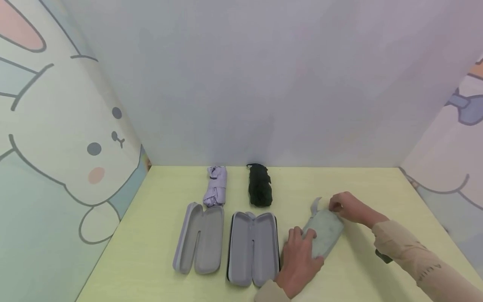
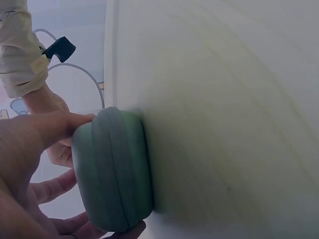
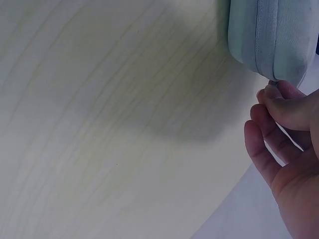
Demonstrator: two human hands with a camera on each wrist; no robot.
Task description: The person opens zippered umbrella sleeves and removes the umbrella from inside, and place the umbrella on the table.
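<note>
A pale green zippered case lies closed and slanted on the right part of the table, a strap loop sticking out at its far end. My left hand grips its near left side, thumb on one side and fingers round the other, as the left wrist view also shows on the case's end. At the far end my right hand pinches a small zipper pull between thumb and forefinger. Its other fingers are loosely bent. The inside of the case is hidden.
Two grey-lined cases stand open left of my left hand: a lilac-edged one and a black-edged one. Behind them lie a folded lilac umbrella and a folded black umbrella. A wall rises at the table's back edge.
</note>
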